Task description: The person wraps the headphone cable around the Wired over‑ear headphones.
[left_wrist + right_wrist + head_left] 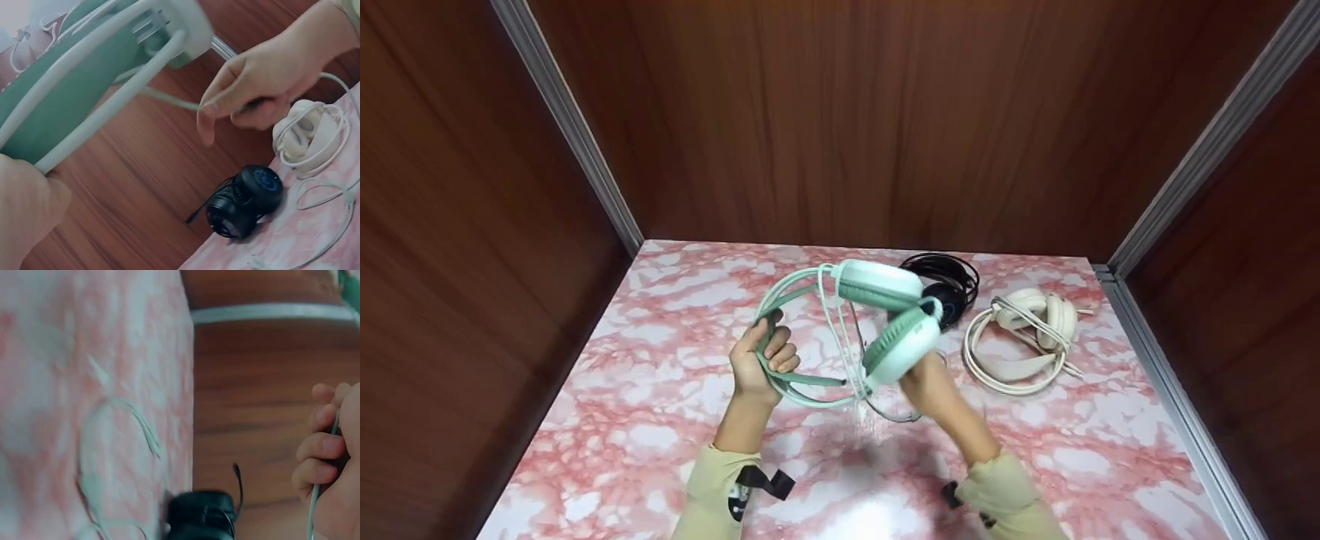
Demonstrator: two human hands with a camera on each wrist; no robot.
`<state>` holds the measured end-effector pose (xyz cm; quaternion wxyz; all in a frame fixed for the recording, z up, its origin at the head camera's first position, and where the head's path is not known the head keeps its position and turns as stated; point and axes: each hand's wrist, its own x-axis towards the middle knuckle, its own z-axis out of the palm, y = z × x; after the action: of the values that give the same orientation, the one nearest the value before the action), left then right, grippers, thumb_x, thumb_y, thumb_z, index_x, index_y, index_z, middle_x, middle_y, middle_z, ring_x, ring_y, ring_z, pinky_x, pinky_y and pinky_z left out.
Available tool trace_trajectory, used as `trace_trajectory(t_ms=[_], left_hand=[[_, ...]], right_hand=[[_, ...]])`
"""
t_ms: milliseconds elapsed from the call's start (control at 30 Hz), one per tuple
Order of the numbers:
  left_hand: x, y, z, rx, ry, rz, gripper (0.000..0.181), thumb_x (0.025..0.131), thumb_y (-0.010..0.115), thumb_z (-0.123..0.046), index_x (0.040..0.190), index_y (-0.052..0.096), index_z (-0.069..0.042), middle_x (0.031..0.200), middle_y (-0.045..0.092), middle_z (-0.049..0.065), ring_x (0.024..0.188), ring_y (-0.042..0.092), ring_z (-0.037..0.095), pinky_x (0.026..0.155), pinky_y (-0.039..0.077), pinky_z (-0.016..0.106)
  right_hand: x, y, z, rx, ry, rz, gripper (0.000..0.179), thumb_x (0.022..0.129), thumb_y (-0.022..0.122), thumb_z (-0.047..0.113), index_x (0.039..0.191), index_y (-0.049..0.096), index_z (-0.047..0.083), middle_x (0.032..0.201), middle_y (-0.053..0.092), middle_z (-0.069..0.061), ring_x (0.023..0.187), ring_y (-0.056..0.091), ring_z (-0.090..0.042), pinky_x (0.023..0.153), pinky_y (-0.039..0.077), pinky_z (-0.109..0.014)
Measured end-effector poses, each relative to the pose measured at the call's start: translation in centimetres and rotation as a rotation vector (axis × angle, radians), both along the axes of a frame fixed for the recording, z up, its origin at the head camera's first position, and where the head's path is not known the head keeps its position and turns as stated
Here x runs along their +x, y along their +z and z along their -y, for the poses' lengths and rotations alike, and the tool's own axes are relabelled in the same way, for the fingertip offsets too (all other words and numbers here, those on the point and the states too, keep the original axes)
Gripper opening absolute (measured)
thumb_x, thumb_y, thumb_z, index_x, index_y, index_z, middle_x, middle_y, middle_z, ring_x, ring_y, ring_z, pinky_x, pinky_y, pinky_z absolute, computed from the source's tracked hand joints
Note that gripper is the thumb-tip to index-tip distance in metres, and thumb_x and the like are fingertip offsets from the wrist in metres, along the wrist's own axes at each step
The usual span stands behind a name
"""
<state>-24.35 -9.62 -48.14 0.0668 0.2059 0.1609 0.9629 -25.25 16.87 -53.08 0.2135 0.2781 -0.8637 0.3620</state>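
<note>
A mint-green and white pair of headphones (911,346) is held up above the table, ear cups toward the right. My left hand (761,360) grips its headband (62,90), fingers curled round the band. Just beyond the lower ear cup is my right hand (934,386), partly hidden by it in the head view. In the right wrist view, the curled fingers of that hand hold a thin pale cable (313,512). More pale cable (90,486) with a small splitter lies in a loop on the table.
A black headset (949,304) with a coiled cord and a microphone boom lies at the back. White headphones (1059,322) with their cord wound round them lie to its right. Brown wood-look panels (825,127) enclose the pink marbled table (660,450) at the back and sides.
</note>
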Motion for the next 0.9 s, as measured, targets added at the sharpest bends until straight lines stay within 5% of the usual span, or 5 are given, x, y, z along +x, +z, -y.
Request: trace_trajectory(t_ms=[133,267,400,700,900], left_hand=[[0.2,-0.3,-0.2,-0.046,0.164,0.157,0.016,0.102,0.037,-0.02,0.097,0.044,-0.007,0.055,0.022,-0.004,0.037,0.033,0.005,0.038,0.035,0.016],[0.0,-0.4,0.2,-0.145,0.381,0.292,0.016,0.103,0.035,-0.019,0.092,0.042,-0.008,0.053,0.028,-0.005,0.037,0.036,0.005,0.037,0.033,0.016],[-0.3,-0.9,1.2,-0.215,0.56,0.365,0.024,0.103,0.039,-0.015,0.079,0.038,-0.01,0.05,0.03,-0.005,0.036,0.035,0.005,0.037,0.031,0.017],[-0.7,-2.8,3.8,-0.368,0.941,0.395,0.03,0.097,0.042,-0.002,0.069,0.037,-0.01,0.051,0.028,-0.003,0.035,0.033,0.008,0.034,0.032,0.021],[-0.9,-3.4,3.7,-0.442,1.024,0.347,0.021,0.095,0.047,-0.001,0.075,0.044,-0.005,0.053,0.029,-0.003,0.037,0.033,0.009,0.034,0.032,0.02]], right_hand=[[1.8,-0.2,1.4,0.08,0.092,-0.054,0.01,0.091,0.064,0.006,0.083,0.061,0.01,0.062,0.054,0.003,0.054,0.051,-0.01,0.05,0.046,-0.029],[3.1,0.5,1.1,0.095,0.165,-0.091,0.01,0.095,0.061,0.012,0.086,0.059,0.014,0.059,0.04,0.012,0.05,0.036,-0.001,0.045,0.034,-0.02],[3.9,1.1,-0.4,0.097,0.153,-0.051,0.005,0.094,0.063,0.012,0.09,0.065,0.014,0.061,0.044,0.016,0.051,0.038,0.001,0.047,0.035,-0.019],[5.0,2.8,-2.9,0.064,0.18,0.212,0.013,0.098,0.06,0.021,0.086,0.065,0.022,0.065,0.045,0.016,0.055,0.04,0.001,0.05,0.038,-0.022],[4.9,3.8,-3.7,0.089,0.156,0.218,0.01,0.096,0.062,0.023,0.088,0.068,0.021,0.065,0.048,0.017,0.054,0.04,0.001,0.049,0.038,-0.021]])
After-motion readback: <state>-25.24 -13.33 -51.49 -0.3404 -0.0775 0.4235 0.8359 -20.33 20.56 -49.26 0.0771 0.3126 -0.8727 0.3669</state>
